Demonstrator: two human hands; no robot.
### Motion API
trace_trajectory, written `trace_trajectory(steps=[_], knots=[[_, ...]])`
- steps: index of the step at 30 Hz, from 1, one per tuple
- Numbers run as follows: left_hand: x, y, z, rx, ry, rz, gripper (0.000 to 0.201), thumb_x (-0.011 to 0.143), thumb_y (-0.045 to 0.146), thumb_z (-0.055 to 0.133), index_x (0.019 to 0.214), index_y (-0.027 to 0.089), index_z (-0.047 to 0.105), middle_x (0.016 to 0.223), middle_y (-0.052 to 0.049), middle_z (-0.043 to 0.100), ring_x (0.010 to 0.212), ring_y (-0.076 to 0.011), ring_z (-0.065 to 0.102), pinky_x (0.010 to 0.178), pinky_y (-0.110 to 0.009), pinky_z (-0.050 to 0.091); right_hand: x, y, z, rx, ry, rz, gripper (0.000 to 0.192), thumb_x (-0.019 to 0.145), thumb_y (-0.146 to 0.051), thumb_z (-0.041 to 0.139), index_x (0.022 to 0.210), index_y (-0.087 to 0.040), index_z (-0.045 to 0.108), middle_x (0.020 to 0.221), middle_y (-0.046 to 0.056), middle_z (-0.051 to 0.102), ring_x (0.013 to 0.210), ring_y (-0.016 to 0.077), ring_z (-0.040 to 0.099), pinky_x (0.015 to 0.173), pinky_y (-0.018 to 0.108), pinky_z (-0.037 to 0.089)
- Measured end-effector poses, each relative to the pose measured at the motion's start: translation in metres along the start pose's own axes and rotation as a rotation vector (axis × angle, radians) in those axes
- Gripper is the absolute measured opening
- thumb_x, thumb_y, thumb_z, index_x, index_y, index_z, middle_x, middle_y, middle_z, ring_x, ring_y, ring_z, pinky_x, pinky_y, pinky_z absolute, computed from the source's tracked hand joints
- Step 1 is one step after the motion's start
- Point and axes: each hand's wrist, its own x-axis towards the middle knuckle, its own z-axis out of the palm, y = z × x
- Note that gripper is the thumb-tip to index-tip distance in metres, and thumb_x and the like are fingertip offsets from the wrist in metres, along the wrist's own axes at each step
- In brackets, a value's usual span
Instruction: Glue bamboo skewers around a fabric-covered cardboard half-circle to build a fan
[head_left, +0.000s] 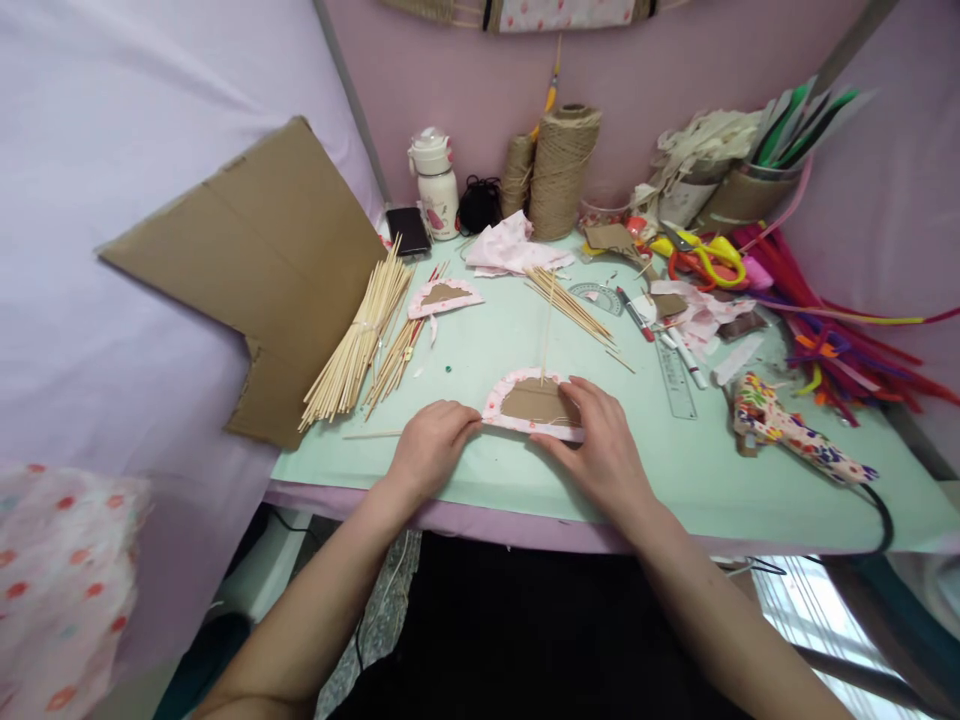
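Half-round cardboard piece (pixel 534 403) with a pink floral fabric border, lying flat near the front edge of the pale green table (pixel 675 470); a thin bamboo stick (pixel 547 330) rises from its curved top toward the back. The left hand (pixel 433 445) pinches the left corner with curled fingers; the right hand (pixel 600 445) rests its fingers spread and nearly flat across the right half, pressing it down. The piece is judged light, thin and fairly stiff, though the stick joint and fabric edging look delicate; it is best held by the cardboard edges, not the stick. A bundle of sticks (pixel 358 340) lies well to the left.
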Motion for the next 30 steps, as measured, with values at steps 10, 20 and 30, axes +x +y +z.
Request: trace_trajectory(steps=[10,20,30], knots=[[0.003,0.004,0.009,-0.071,0.011,0.060,0.020,0.095,0.025,0.051,0.088,0.018,0.068,0.088,-0.005,0.063,0.082,-0.0159,0.060,0.075,-0.028,0.049,0.008,-0.025,0.001,-0.049,-0.036,-0.102,0.030,0.085,-0.037,0.067,0.110,-0.022,0.064,0.116,0.014,0.061,0.107,0.0332,0.053,0.090,0.053,0.045],[-0.001,0.000,0.010,-0.089,-0.027,0.027,0.023,0.097,0.025,0.046,0.095,0.019,0.068,0.092,-0.004,0.064,0.086,-0.0163,0.058,0.078,-0.030,0.049,0.020,-0.027,0.004,0.096,-0.223,-0.281,0.021,0.096,-0.019,0.049,0.099,-0.022,0.070,0.093,0.008,0.066,0.094,0.0236,0.058,0.081,0.042,0.050],[0.017,0.009,0.005,-0.024,-0.051,0.105,0.023,0.098,0.028,0.046,0.104,0.017,0.065,0.091,-0.006,0.063,0.087,-0.0188,0.059,0.078,-0.032,0.049,0.034,-0.016,-0.001,0.206,-0.324,-0.305,0.025,0.097,-0.017,0.044,0.105,-0.021,0.067,0.101,0.009,0.065,0.102,0.0220,0.059,0.090,0.043,0.051]])
